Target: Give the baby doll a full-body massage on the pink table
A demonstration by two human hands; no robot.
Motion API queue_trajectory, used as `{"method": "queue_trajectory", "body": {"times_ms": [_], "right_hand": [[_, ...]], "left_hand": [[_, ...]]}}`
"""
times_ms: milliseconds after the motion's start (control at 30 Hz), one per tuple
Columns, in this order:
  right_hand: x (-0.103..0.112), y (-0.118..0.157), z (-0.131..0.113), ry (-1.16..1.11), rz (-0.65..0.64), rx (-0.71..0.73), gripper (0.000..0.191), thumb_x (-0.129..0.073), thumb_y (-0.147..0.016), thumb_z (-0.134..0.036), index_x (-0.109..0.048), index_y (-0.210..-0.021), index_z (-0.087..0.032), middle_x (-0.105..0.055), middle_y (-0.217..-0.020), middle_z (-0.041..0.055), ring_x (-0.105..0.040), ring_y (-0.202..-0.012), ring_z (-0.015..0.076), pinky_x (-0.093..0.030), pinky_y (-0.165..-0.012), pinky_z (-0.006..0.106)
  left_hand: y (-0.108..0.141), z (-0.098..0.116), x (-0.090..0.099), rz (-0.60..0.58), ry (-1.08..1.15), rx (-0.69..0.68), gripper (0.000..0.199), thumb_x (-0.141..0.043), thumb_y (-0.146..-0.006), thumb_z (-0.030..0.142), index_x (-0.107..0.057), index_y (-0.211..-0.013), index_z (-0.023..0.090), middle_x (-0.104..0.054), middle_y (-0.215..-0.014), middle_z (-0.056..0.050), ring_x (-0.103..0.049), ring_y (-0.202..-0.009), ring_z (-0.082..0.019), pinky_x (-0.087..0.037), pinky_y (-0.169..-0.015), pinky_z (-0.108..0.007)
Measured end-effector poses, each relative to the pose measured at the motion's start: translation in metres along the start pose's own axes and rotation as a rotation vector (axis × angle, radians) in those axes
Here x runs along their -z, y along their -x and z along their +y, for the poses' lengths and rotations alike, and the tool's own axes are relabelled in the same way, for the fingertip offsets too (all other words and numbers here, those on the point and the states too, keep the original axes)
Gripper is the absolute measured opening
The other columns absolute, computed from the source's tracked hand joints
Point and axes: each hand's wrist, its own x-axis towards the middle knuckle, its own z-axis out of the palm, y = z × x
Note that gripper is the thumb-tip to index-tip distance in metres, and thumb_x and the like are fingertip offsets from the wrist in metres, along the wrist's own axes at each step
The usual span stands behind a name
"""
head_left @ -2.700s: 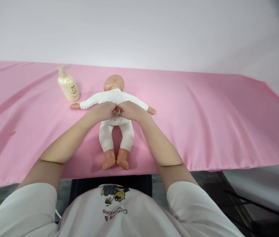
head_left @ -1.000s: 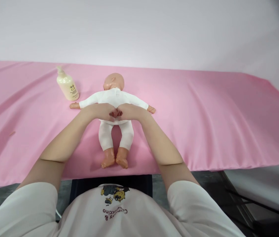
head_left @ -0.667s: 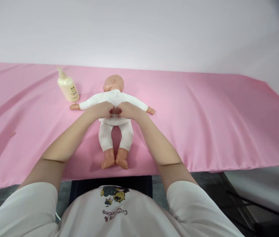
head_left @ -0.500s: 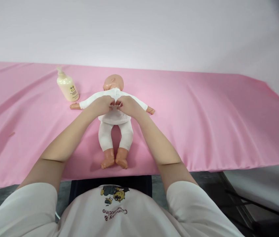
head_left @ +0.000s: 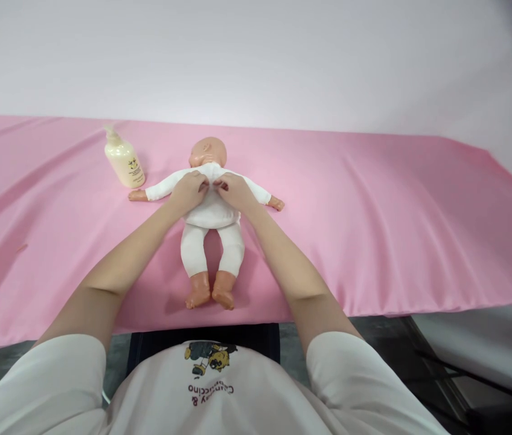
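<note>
A baby doll (head_left: 213, 211) in a white top and white leggings lies on the pink cloth, arms spread, its head turned to the left and away from me, its bare feet toward me. My left hand (head_left: 190, 190) rests on the left side of the doll's upper torso, fingers curled in. On the right side of the same torso lies my right hand (head_left: 233, 190), its fingers bent too. The fingertips of both hands nearly meet at the middle of the white top. Whether they pinch the fabric is too small to tell.
A cream pump bottle (head_left: 125, 162) stands left of the doll's head, near its outstretched arm. The pink cloth (head_left: 374, 229) has folds and covers the table. A small thin object (head_left: 21, 247) lies at the far left. Behind rises a white wall (head_left: 256, 60).
Both hands have shifted slightly up the doll's torso toward its neck, and their fingers are more tucked in. The doll and bottle stay in place.
</note>
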Motion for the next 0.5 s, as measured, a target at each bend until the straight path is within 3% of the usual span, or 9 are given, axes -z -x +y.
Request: {"method": "queue_trajectory", "body": {"times_ms": [67, 200, 333, 500], "right_hand": [[0.0, 0.0, 0.003, -0.012, 0.043, 0.01, 0.031, -0.056, -0.096, -0.01, -0.072, -0.122, -0.013, -0.072, -0.129, 0.0118, -0.062, -0.114, 0.0181, -0.046, -0.106, 0.03], [-0.003, -0.001, 0.008, -0.007, 0.023, 0.003, 0.027, -0.054, -0.099, -0.013, -0.071, -0.121, -0.013, -0.071, -0.13, 0.0132, -0.058, -0.122, 0.0194, -0.042, -0.113, 0.032], [-0.011, -0.003, 0.014, 0.008, 0.122, 0.005, 0.036, -0.052, -0.099, -0.012, -0.066, -0.131, -0.01, -0.066, -0.139, 0.0162, -0.056, -0.133, 0.0217, -0.038, -0.121, 0.035], [0.01, 0.0, -0.001, 0.085, -0.01, -0.009, 0.035, -0.054, -0.099, -0.013, -0.07, -0.129, -0.011, -0.067, -0.141, 0.0173, -0.059, -0.135, 0.0259, -0.042, -0.121, 0.04]], "left_hand": [[0.0, -0.002, -0.003, 0.063, -0.001, -0.018, 0.024, -0.054, -0.098, 0.02, -0.067, -0.118, 0.016, -0.069, -0.129, -0.012, -0.059, -0.124, -0.027, -0.046, -0.115, -0.043], [0.0, -0.006, -0.008, 0.081, -0.002, -0.014, 0.029, -0.051, -0.097, 0.023, -0.067, -0.122, 0.019, -0.068, -0.134, -0.014, -0.059, -0.131, -0.03, -0.045, -0.119, -0.048], [0.0, -0.01, -0.012, 0.117, 0.01, -0.005, 0.04, -0.051, -0.098, 0.026, -0.062, -0.135, 0.014, -0.058, -0.154, -0.017, -0.051, -0.146, -0.031, -0.038, -0.127, -0.05], [-0.002, -0.002, 0.003, 0.03, -0.01, 0.03, 0.041, -0.052, -0.098, 0.027, -0.065, -0.134, 0.014, -0.057, -0.156, -0.017, -0.052, -0.147, -0.033, -0.039, -0.126, -0.05]]}}
